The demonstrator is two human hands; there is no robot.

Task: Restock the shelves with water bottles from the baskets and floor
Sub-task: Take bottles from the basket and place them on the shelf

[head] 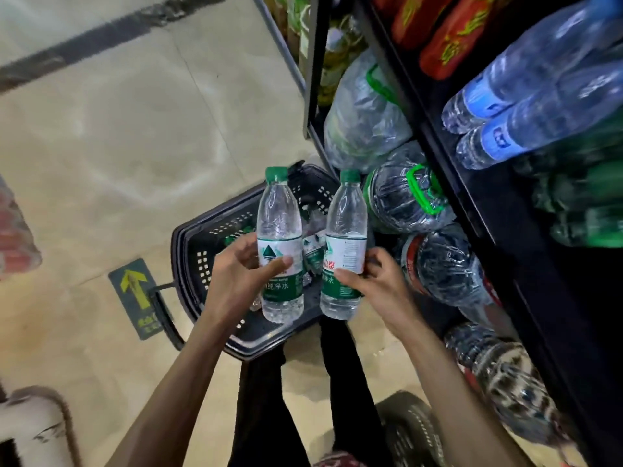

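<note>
Left hand (242,267): grips the left clear plastic water bottle with a green cap and green-and-white label (279,244) at the label, thumb across the front, fingers curled behind it.
Right hand (374,281): grips the right clear plastic water bottle with a green cap and red lettering on its label (345,244), thumb on the front, fingers wrapped round its right side.
Held bottles: both roughly upright, caps pointing far, side by side but apart, above the basket and left of the shelf unit.
Dark perforated plastic shopping basket (192,244): on the floor under the hands, its handle lying out to the left.
Green-labelled bottles in the basket (313,252): seen in the gap between the two held ones; how many cannot be told.
Black metal shelf unit (488,210): along the right side.
Clear bottles with blue labels (526,106): on the shelf unit, far right.
Dark green bottles (583,203): nearer on the same side, blurred.
Shrink-wrapped bottle packs with green carry handles (404,197): on the floor against the shelf's foot, just right of the basket.
Yellow arrow floor sticker (135,291): on the beige floor (135,129), left of the basket, beside its handle.
</note>
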